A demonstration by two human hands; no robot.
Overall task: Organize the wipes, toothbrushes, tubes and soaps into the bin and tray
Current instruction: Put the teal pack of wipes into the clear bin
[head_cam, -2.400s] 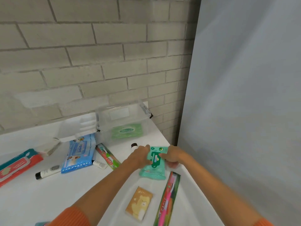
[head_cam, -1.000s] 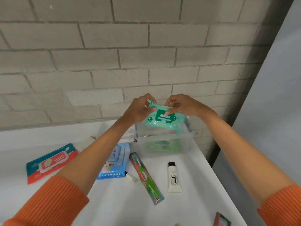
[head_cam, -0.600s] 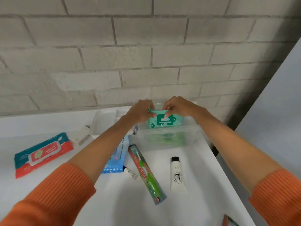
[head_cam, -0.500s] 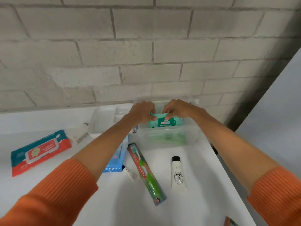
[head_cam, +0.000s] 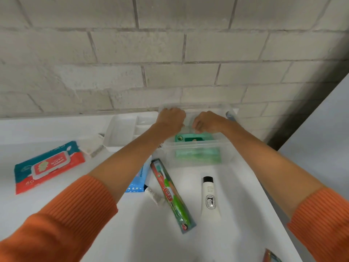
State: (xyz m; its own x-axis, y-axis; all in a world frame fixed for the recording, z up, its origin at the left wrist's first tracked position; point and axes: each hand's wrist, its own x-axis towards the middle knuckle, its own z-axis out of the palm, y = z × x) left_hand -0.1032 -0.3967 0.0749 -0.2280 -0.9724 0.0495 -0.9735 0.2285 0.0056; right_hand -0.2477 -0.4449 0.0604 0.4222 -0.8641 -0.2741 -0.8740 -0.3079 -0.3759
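Observation:
A clear plastic bin (head_cam: 198,144) stands against the brick wall. In it a teal wipes pack (head_cam: 194,138) lies flat on a green wipes pack (head_cam: 198,157). My left hand (head_cam: 171,120) and my right hand (head_cam: 206,122) hover over the bin with curled fingers at the teal pack's far edge. A white divided tray (head_cam: 120,133) sits left of the bin. On the counter lie a red and teal wipes pack (head_cam: 49,165), a blue wipes pack (head_cam: 140,176) partly under my left forearm, a packaged toothbrush (head_cam: 171,191), a white tube (head_cam: 209,199) and a small tube (head_cam: 154,194).
A pale soap box (head_cam: 92,146) rests at the tray's front left corner. Another packaged item (head_cam: 271,256) peeks in at the bottom right edge. The counter's right edge runs beside a grey panel (head_cam: 321,129). The brick wall closes off the back.
Both hands carried the teal wipes pack from the counter's front up over the bin and lowered it inside. It now lies flat on the green pack.

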